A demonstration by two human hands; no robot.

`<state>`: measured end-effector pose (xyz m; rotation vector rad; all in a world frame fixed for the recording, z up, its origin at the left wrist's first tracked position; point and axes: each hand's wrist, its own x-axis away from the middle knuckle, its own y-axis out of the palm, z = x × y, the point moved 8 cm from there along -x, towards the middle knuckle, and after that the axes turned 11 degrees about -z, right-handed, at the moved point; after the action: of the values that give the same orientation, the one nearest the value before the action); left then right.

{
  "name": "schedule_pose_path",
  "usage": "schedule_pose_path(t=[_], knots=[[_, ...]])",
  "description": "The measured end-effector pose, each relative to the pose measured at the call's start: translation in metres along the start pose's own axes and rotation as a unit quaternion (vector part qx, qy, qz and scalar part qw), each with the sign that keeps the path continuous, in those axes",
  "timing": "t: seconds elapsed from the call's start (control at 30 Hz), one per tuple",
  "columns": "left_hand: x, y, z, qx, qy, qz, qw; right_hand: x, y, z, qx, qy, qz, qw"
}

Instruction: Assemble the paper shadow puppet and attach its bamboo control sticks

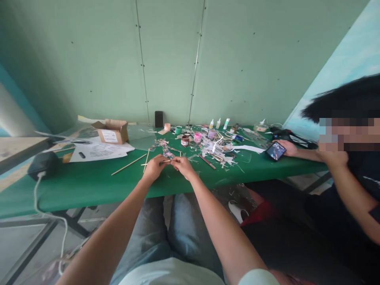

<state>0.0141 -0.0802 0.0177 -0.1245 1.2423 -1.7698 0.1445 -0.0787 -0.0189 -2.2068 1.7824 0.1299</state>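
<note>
My left hand (154, 166) and my right hand (183, 165) meet above the green table (89, 186), fingers pinched together on a thin wooden stick (166, 160) held between them. Just beyond the hands lies a small patterned paper piece (164, 150). More thin wooden sticks (128, 164) lie on the table to the left of my hands.
Paint jars (185, 140), small glue bottles (219, 123) and paper scraps (219, 152) litter the table's far middle. An open cardboard box (111, 131) and printed sheets (99, 151) sit at left. A person at right holds a phone (276, 151). A dark phone (158, 118) leans on the wall.
</note>
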Motion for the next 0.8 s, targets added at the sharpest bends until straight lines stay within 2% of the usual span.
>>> schedule_pose_path(t=[0.4, 0.8], knots=[[0.002, 0.0, -0.001, -0.049, -0.037, -0.006, 0.998, -0.001, 0.001, 0.0, 0.014, 0.02, 0.005, 1.0], [-0.004, 0.005, 0.003, -0.149, -0.025, -0.035, 0.988, -0.006, -0.001, 0.01, -0.023, 0.051, 0.014, 0.998]])
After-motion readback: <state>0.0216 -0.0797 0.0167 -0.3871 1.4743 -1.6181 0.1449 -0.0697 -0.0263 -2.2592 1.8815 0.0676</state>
